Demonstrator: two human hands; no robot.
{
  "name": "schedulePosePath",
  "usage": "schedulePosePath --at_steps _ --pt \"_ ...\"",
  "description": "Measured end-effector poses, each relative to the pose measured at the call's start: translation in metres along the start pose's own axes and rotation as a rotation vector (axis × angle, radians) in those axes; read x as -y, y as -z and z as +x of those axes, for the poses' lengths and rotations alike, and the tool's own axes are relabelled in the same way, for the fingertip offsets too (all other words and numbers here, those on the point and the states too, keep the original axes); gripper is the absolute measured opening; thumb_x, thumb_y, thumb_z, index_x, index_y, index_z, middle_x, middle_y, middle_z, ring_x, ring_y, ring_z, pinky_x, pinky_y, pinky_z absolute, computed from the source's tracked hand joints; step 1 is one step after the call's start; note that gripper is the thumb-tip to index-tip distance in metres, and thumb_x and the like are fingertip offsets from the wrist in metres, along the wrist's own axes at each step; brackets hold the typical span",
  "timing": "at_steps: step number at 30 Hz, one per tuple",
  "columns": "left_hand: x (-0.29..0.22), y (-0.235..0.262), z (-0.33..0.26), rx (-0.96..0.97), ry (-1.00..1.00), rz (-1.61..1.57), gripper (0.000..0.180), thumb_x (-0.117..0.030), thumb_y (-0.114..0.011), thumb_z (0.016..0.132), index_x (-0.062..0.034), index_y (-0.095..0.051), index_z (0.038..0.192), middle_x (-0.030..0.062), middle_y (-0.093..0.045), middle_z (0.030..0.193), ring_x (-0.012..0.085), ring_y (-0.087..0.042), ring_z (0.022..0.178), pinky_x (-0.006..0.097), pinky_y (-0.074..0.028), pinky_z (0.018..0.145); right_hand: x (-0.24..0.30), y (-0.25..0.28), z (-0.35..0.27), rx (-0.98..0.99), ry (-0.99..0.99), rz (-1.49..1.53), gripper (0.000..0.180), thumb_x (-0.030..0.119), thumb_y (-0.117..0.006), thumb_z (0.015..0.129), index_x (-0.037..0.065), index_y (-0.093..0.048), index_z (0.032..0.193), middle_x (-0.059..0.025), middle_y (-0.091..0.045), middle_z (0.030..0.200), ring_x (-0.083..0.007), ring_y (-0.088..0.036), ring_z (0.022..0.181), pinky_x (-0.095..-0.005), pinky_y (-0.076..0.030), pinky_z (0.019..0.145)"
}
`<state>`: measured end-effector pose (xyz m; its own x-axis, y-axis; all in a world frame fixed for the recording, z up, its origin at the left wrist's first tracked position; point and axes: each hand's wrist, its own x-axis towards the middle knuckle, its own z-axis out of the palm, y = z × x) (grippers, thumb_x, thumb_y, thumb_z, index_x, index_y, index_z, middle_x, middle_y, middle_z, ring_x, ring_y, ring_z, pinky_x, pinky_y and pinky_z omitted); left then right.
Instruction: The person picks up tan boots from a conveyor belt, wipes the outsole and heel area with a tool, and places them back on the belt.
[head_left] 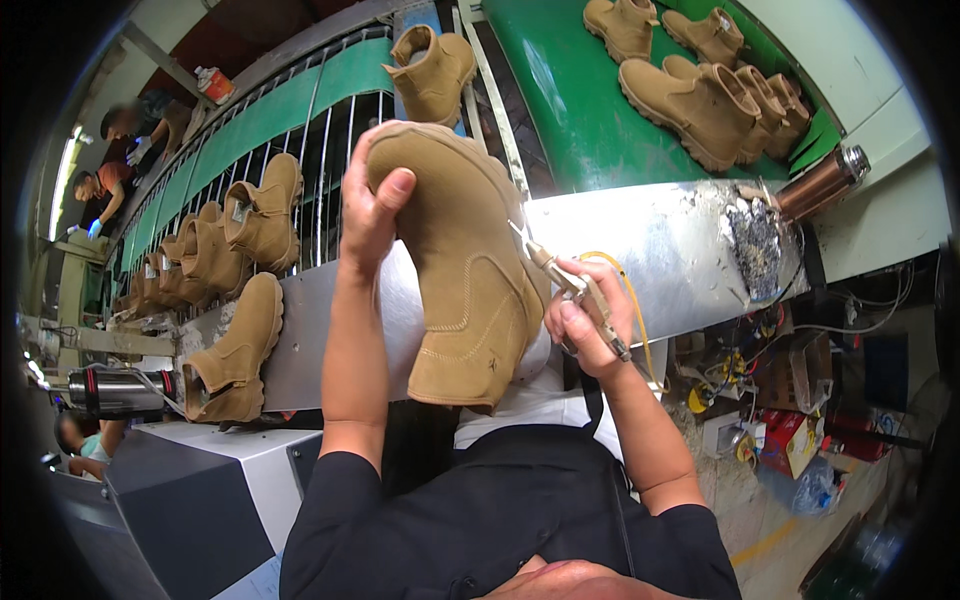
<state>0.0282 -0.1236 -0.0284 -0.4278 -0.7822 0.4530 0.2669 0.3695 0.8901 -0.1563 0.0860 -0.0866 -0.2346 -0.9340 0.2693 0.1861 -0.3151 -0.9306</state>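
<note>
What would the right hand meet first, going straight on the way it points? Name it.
The boot: the tool in the right hand points toward it. Depth is unclear, so they may already touch.

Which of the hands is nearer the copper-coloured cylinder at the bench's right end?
Right. The right hand, gripping a metal tool, is left of the cylinder and lower in the picture; the left hand, holding a tan boot, is farther left.

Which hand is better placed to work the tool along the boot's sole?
Right, likely: the right hand grips the tool, its tip near the sole, while the left hand supports the boot.
</note>
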Motion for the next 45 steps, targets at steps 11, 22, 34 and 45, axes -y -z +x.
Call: schedulePosePath --at_steps 11,22,34,45 --pt "0.031 0.038 -0.012 -0.062 0.133 -0.076 0.073 -0.054 -0.061 0.085 0.0051 -0.052 0.126 0.0178 -0.062 0.119 0.0271 -0.063 0.107 0.039 -0.052 0.092 -0.036 0.008 -0.057 -0.045 -0.112 0.111 0.037 0.006 -0.053 0.090 -0.001 -0.050 0.126 -0.0037 -0.057 0.068 -0.0090 -0.053 0.058 -0.0253 -0.044 0.056" --pt "0.023 0.104 -0.107 -0.439 0.394 -0.037 0.052 -0.040 -0.056 0.094 0.0005 -0.052 0.127 0.0104 -0.060 0.122 0.0231 -0.061 0.110 0.039 -0.049 0.095 -0.041 0.001 -0.057 -0.108 -0.248 0.265 0.039 0.008 -0.051 0.092 -0.002 -0.047 0.129 -0.0039 -0.053 0.070 -0.0087 -0.049 0.058 -0.0247 -0.042 0.055" --pt "-0.041 0.073 -0.255 -0.610 0.844 0.070 0.048 -0.036 -0.048 0.101 0.0001 -0.047 0.133 0.0115 -0.060 0.127 0.0242 -0.062 0.112 0.040 -0.053 0.092 -0.059 -0.019 -0.028 -0.083 -0.187 0.085 0.037 0.009 -0.054 0.090 0.000 -0.050 0.125 0.0002 -0.055 0.065 -0.0055 -0.049 0.055 -0.0224 -0.041 0.052" --pt "-0.067 -0.004 -0.274 -0.401 1.125 -0.094 0.059 -0.043 -0.035 0.104 0.0065 -0.040 0.135 0.0240 -0.060 0.121 0.0373 -0.067 0.099 0.036 -0.063 0.075 -0.051 -0.019 -0.037 -0.105 -0.207 0.043 0.039 0.008 -0.057 0.088 -0.001 -0.050 0.125 0.0004 -0.054 0.063 -0.0046 -0.047 0.055 -0.0227 -0.036 0.051"
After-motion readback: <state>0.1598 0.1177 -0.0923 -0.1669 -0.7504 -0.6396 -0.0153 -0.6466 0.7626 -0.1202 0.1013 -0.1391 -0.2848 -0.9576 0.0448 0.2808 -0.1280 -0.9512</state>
